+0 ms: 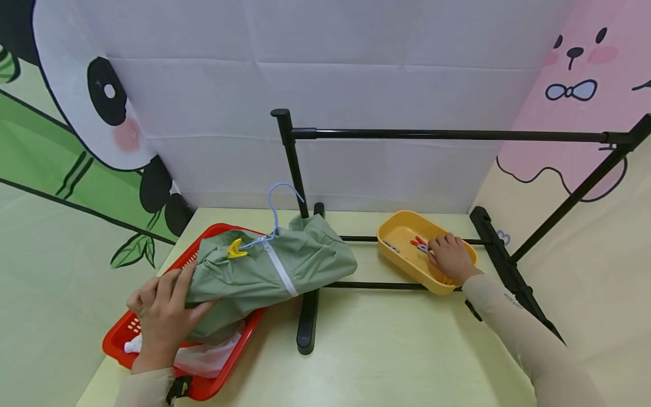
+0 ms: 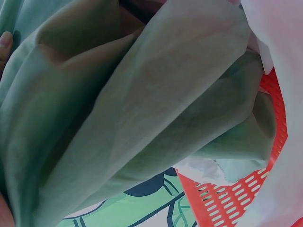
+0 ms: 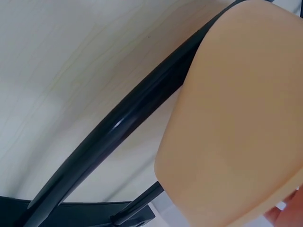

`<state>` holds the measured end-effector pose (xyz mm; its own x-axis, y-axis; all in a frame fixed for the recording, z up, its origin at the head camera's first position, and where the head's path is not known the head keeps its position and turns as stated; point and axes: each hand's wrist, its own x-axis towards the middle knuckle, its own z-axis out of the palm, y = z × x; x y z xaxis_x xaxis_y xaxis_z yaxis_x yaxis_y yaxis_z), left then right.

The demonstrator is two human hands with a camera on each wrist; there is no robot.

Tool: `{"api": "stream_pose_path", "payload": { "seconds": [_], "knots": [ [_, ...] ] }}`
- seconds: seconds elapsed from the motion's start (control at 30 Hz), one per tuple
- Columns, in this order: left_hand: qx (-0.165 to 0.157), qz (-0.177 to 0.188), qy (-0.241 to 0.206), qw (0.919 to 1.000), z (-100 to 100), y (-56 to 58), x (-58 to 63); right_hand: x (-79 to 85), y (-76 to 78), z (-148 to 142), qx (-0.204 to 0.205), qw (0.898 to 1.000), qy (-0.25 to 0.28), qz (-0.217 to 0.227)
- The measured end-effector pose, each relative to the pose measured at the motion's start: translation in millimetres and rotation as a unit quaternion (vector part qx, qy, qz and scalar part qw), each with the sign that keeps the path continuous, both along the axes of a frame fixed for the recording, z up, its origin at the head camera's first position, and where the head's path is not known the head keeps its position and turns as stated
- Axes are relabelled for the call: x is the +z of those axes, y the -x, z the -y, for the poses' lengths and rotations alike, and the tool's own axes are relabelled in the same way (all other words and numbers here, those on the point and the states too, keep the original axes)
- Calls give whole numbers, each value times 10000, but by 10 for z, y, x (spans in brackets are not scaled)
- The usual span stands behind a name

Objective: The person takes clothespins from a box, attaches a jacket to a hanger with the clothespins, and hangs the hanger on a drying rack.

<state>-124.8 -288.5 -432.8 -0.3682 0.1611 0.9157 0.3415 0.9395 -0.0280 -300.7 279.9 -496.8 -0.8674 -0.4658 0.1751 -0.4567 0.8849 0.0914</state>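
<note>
A green garment (image 1: 310,260) with a white strip lies bunched over a red basket (image 1: 224,381), on a blue hanger (image 1: 275,209). A yellow clothespin (image 1: 235,249) sits by the hanger's arm. My left hand (image 1: 165,311) grips the garment's left edge between thumb and fingers; green folds (image 2: 142,104) fill most of the left wrist view. My right hand (image 1: 452,257) reaches into a yellow tray (image 1: 402,220), its fingertips at a grey clothespin (image 1: 423,248). Whether they pinch it is unclear. The tray's outer wall (image 3: 236,118) hides most of that hand in the right wrist view.
A black rack stands on the table, with a top bar (image 1: 432,134) and a lower bar (image 1: 376,285) passing by the tray. Its left foot (image 1: 306,328) is close to the basket. Pale translucent plastic (image 1: 205,359) lies in the basket. A printed cloth (image 1: 356,96) hangs behind.
</note>
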Motion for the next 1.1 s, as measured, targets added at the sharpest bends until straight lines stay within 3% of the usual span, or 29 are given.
{"api": "stream_pose_path", "payload": {
  "seconds": [0.53, 0.8, 1.1],
  "knots": [
    [19, 221, 16, 9998, 26, -14, -27, 1, 49, -35, 295, 9982, 132, -501],
    [87, -51, -4, 9999, 2, 7, -33, 34, 13, -9, 422, 9967, 68, -697],
    [86, -126, -15, 9999, -17, 9, -17, 87, -1, 40, 490, 9946, 367, -839]
  ]
}}
